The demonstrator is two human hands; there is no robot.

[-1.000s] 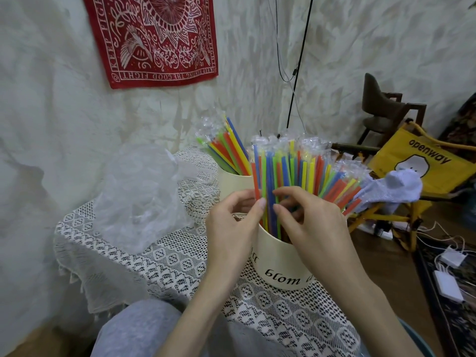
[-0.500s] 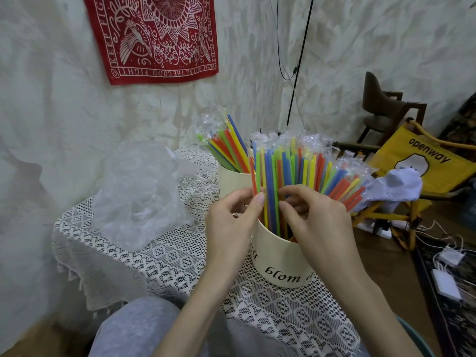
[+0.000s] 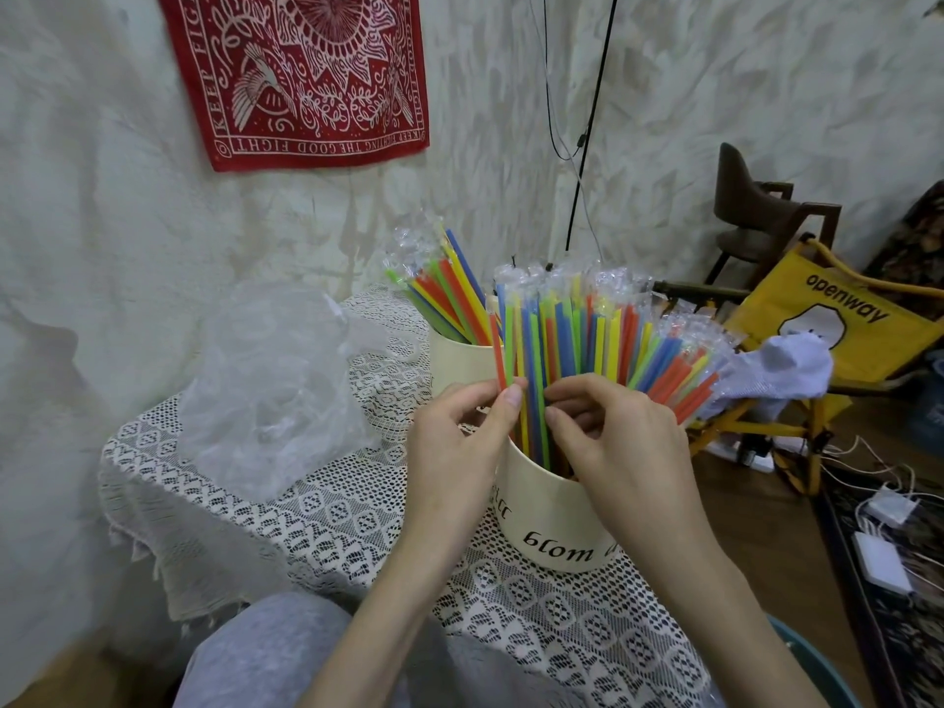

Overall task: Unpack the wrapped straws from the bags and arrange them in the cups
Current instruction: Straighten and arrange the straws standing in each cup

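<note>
Straws [image 3: 577,339] stand bunched in the near cup [image 3: 551,518] on the table [image 3: 316,508]; the left hand [image 3: 459,442] and right hand [image 3: 618,447] each pinch a few mid-shaft. Light, stiff, slick-wrapped, they likely handle best gripped low, near the rim.

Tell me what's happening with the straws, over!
Left hand and right hand both pinching wrapped straws standing in the near cup. Far cup also holds straws. Empty plastic bag lies aside, nothing blocking.
</note>
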